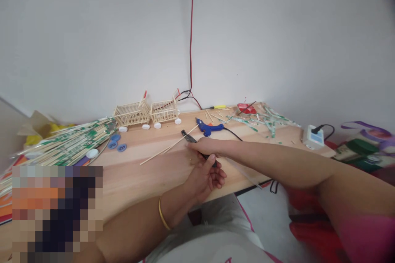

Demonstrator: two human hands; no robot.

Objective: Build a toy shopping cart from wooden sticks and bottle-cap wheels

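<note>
My left hand (207, 176), with a gold bangle at the wrist, is closed on the rear end of a black plier-like tool (189, 136). My right hand (200, 146) reaches in from the right and closes over the tool's middle. The tool's head points up and left. A thin wooden stick (157, 153) lies slantwise across that head, with a shorter piece beside it. My right hand hides much of the tool. Just beyond is a blue glue gun (209, 128) on the wooden table (132, 181).
Two stick-built carts (132, 114) on white wheels stand at the back. Packed sticks (74, 139) and blue caps (121, 147) lie left. Plastic wrappers (271, 121), a red piece (246, 108) and a white power socket (313, 137) are at right. A pixelated patch covers the lower left.
</note>
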